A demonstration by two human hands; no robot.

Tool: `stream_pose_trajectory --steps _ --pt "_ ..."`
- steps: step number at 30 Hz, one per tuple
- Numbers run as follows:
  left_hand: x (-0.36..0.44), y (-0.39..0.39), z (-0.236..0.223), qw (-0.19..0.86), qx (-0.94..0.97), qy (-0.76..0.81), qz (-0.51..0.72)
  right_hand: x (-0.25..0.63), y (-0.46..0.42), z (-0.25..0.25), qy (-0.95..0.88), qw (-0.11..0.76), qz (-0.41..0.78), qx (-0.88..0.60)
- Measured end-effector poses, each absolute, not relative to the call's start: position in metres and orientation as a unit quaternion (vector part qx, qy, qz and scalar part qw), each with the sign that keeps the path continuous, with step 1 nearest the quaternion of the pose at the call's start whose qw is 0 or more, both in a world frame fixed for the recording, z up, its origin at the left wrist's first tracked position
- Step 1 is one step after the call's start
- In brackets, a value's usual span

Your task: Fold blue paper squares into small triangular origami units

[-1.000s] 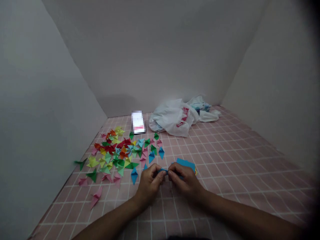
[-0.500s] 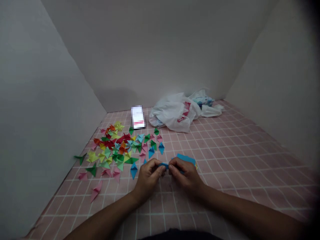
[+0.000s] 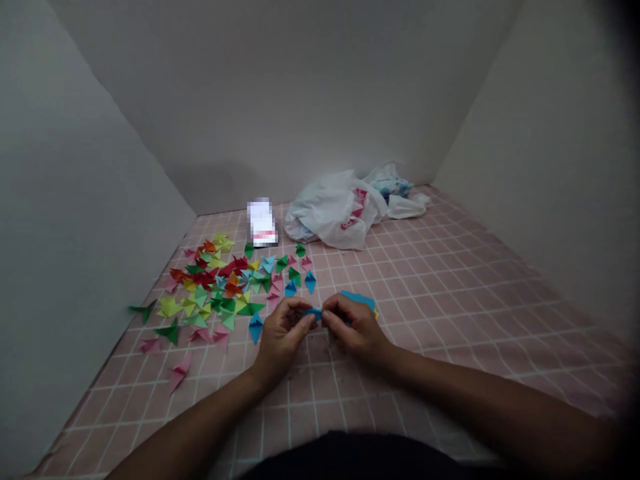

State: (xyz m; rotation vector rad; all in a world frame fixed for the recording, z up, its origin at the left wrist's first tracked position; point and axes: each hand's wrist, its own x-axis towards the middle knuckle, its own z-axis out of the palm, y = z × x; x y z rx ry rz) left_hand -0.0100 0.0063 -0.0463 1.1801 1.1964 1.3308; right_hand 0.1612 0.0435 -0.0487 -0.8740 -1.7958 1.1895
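Left hand [image 3: 283,337] and right hand [image 3: 355,327] pinch a narrow blue paper strip [image 3: 314,313] tightly between the fingertips, both grips close together, a hold that suits an even crease. A wider blue paper piece [image 3: 357,300] lies just behind the right hand. Folded origami pieces [image 3: 215,293] spread left of the hands across a pink grid sheet [image 3: 430,267], a white plastic bag [image 3: 333,210] beyond.

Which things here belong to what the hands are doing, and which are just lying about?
In the job:
left hand
right hand
folded blue paper
blue sheet
coloured folded paper pieces

Lying about:
white plastic bag
blurred phone
pink grid mat
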Motion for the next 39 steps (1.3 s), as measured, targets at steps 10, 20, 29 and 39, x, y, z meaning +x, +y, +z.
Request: stream_pose_trajectory --steps 10,20,29,39 --pt "-0.0099 0.0069 -0.0401 0.517 0.441 0.493 0.543 0.1604 0.0464 -0.0509 -0.670 0.414 0.534 -0.306" --pt "-0.0124 0.0058 -0.0460 0.550 0.405 0.485 0.546 0.1608 0.0465 -0.0529 -0.658 0.395 0.568 -0.297" --pt "-0.0120 0.0065 -0.0470 0.560 0.418 0.463 0.545 0.1593 0.0482 -0.0521 -0.595 0.413 0.609 -0.323" --pt "-0.0114 0.0059 -0.0486 0.563 0.414 0.451 0.554 0.1626 0.0510 -0.0569 -0.699 0.472 0.469 -0.261"
